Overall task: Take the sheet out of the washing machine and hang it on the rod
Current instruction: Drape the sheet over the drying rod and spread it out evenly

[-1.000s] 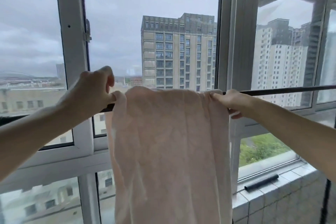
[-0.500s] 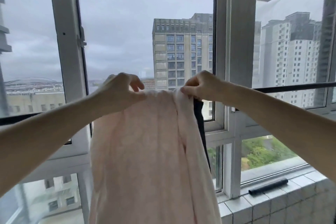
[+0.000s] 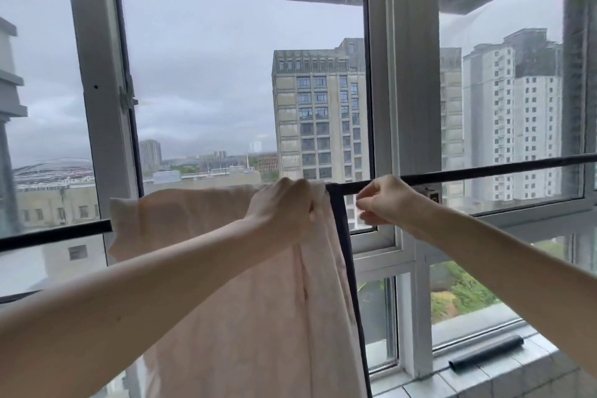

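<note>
A pale pink sheet (image 3: 258,317) with a dark navy edge hangs over the black rod (image 3: 484,171), which crosses in front of the window. Its top is spread leftward along the rod and its long body drops out of view at the bottom. My left hand (image 3: 284,207) is closed on the sheet's top right corner at the rod. My right hand (image 3: 387,200) hovers just right of the navy edge, below the rod, with its fingers loosely curled and nothing in them. The washing machine is not in view.
White window frames (image 3: 397,107) stand right behind the rod, with a metal latch (image 3: 431,194) near my right hand. A short black tube (image 3: 484,353) lies on the tiled sill (image 3: 504,378) at the lower right. Tall buildings show outside.
My hands went from the sheet's two ends to its top middle. Now the left hand holds the top right corner, the right hand has let go, and the sheet's top lies spread leftward.
</note>
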A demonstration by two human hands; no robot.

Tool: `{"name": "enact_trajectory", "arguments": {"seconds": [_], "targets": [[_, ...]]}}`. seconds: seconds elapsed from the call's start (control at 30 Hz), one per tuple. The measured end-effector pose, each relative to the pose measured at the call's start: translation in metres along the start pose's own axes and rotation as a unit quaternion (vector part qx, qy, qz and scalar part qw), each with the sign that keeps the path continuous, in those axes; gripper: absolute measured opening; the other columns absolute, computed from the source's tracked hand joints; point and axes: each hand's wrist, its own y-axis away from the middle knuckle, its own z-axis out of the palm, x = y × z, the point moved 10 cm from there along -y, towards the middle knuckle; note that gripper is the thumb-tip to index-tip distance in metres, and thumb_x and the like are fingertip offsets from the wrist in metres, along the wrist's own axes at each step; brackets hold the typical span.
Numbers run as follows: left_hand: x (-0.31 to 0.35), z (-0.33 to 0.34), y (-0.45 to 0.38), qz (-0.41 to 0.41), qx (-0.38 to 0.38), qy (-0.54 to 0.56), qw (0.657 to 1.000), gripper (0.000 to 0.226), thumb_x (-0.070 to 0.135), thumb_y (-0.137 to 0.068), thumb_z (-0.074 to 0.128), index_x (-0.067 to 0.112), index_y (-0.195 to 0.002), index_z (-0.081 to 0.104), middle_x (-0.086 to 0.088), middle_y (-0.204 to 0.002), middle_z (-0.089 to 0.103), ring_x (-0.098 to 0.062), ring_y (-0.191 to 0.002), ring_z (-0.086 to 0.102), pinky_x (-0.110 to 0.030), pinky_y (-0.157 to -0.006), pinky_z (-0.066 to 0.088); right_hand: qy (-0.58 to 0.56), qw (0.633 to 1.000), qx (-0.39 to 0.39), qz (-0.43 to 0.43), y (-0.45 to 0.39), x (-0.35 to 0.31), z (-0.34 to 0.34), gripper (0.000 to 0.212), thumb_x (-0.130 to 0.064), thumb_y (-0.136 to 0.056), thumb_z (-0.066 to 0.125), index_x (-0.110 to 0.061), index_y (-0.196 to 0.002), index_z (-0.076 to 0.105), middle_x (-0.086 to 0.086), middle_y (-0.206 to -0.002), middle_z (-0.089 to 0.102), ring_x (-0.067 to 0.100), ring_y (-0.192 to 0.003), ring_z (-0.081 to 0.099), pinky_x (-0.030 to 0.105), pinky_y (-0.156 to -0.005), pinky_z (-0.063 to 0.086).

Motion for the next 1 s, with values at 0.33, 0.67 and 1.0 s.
{"name": "enact_trajectory", "arguments": {"seconds": [0.33, 0.67, 1.0], "targets": [[-0.006, -0.005, -0.025, -0.027, -0.008, -0.012, 1.000, 0.028, 0.029, -0.081, 0.056, 0.015, -0.058, 0.046, 0.001, -0.062, 0.052, -0.020, -0.059, 0.050, -0.025, -0.048, 0.030, -0.136, 0.991, -0.017, -0.003, -0.011, -0.011, 0.017, 0.017, -0.018, -0.099, 0.048, -0.012, -0.092, 0.063, 0.007, -0.087, 0.065, 0.019, -0.075, 0.061, 0.032, -0.063, 0.052], [-0.111, -0.070, -0.010, -0.185, 0.063, 0.117, 0.974, 0.026, 0.017, -0.075, 0.062, 0.008, -0.052, 0.056, -0.009, -0.051, 0.064, -0.022, -0.054, 0.067, -0.028, -0.059, 0.051, 0.014, 0.977, 0.207, -0.046, -0.033, -0.050, -0.078, 0.022, -0.008, -0.095, 0.048, 0.003, -0.093, 0.067, 0.015, -0.084, 0.065, 0.025, -0.076, 0.055, 0.031, -0.062, 0.044], [-0.122, -0.037, 0.031, -0.306, -0.025, 0.473, 0.826, 0.024, 0.006, -0.093, 0.050, 0.007, -0.068, 0.053, -0.005, -0.057, 0.055, -0.019, -0.049, 0.057, -0.027, -0.051, 0.051, 0.106, 0.984, -0.070, 0.122, 0.002, -0.006, 0.018, 0.070, -0.075, -0.079, 0.048, -0.017, -0.117, 0.061, 0.006, -0.120, 0.063, 0.027, -0.112, 0.058, 0.046, -0.097, 0.046]]}}
